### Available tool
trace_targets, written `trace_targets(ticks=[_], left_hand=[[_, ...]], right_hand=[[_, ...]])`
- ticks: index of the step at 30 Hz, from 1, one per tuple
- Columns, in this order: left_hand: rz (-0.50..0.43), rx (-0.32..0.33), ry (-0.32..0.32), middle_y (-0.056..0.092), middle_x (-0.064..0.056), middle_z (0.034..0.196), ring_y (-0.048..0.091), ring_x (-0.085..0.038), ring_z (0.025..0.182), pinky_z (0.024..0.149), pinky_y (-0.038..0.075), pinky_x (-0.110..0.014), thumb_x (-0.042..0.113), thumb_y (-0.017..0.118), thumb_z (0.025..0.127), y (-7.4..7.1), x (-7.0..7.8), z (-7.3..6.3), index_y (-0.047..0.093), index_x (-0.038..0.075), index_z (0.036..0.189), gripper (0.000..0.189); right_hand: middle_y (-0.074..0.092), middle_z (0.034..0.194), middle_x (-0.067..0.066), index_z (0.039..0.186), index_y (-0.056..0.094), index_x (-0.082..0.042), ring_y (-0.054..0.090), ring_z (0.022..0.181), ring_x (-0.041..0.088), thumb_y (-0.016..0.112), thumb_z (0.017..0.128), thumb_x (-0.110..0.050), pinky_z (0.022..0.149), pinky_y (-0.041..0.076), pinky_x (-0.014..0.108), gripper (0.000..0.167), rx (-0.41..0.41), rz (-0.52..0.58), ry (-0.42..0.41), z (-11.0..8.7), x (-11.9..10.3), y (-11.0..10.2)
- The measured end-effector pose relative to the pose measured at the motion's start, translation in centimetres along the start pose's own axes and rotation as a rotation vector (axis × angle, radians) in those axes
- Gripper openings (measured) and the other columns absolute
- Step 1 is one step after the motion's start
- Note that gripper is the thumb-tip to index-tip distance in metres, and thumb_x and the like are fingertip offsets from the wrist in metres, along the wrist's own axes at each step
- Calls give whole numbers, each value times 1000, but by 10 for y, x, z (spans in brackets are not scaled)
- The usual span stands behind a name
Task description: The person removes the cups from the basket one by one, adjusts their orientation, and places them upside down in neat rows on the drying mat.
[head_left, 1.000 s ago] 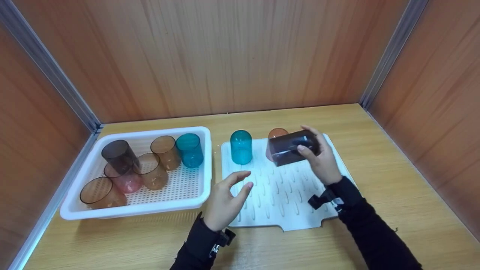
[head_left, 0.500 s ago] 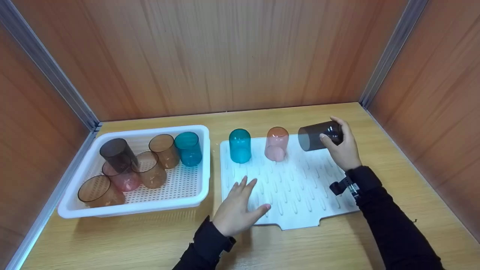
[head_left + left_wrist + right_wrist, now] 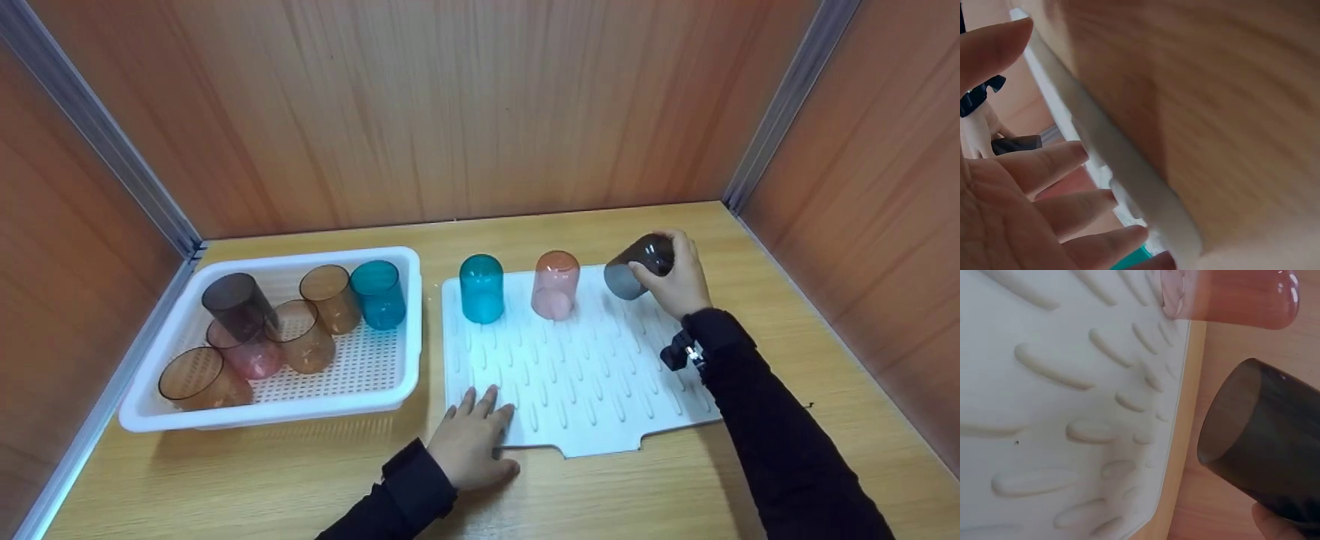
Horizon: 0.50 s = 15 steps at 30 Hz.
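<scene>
My right hand point(image 3: 679, 279) grips a dark smoky tumbler point(image 3: 624, 276) by its base end. The tumbler is tilted, its mouth pointing down and left, close over the back right corner of a white ridged draining board point(image 3: 592, 427). In the right wrist view the tumbler's open rim point(image 3: 1230, 410) faces the board. At the board's front left edge, my left hand point(image 3: 471, 442) lies with fingers spread and fingertips at the edge, holding nothing. A teal tumbler point(image 3: 481, 289) and a pink tumbler point(image 3: 556, 285) stand upside down along the board's back edge.
Left of the board sits a white perforated basket point(image 3: 411, 345). Inside are several tumblers: a dark one point(image 3: 238, 304), a teal one point(image 3: 379, 295), a pink one point(image 3: 262, 360) and amber ones point(image 3: 217, 386). Wooden panels point(image 3: 465, 112) enclose the table at the back and sides.
My right hand has carried the dark tumbler right to the board's back corner and tipped its mouth further down. My left hand has spread its fingers and lowered to the board's front edge.
</scene>
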<state>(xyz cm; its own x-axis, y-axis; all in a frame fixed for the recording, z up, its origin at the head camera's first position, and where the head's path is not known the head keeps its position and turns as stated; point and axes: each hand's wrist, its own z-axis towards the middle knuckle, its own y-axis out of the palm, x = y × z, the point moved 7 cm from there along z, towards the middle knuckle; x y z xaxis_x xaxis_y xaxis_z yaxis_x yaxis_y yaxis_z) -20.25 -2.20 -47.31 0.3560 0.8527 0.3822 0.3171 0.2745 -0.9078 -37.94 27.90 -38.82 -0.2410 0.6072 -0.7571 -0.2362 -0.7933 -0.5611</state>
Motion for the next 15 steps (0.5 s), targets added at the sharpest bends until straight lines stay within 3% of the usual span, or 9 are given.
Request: trace_targets(ticks=[8, 15], left_hand=[[27, 18, 22, 32, -15, 150, 24, -44, 137, 103, 29, -62, 47, 73, 75, 0, -2, -1, 48, 17, 139, 75], [44, 23, 21, 34, -15, 149, 26, -45, 136, 102, 31, -61, 48, 74, 74, 0, 0, -2, 48, 17, 139, 77]], right_hand=[[30, 139, 22, 143, 38, -15, 37, 127, 41, 70, 85, -24, 103, 34, 55, 66, -83, -88, 57, 9, 11, 20], [29, 139, 23, 145, 36, -15, 39, 125, 44, 69, 85, -18, 99, 38, 56, 68, -116, -133, 60, 9, 17, 30]])
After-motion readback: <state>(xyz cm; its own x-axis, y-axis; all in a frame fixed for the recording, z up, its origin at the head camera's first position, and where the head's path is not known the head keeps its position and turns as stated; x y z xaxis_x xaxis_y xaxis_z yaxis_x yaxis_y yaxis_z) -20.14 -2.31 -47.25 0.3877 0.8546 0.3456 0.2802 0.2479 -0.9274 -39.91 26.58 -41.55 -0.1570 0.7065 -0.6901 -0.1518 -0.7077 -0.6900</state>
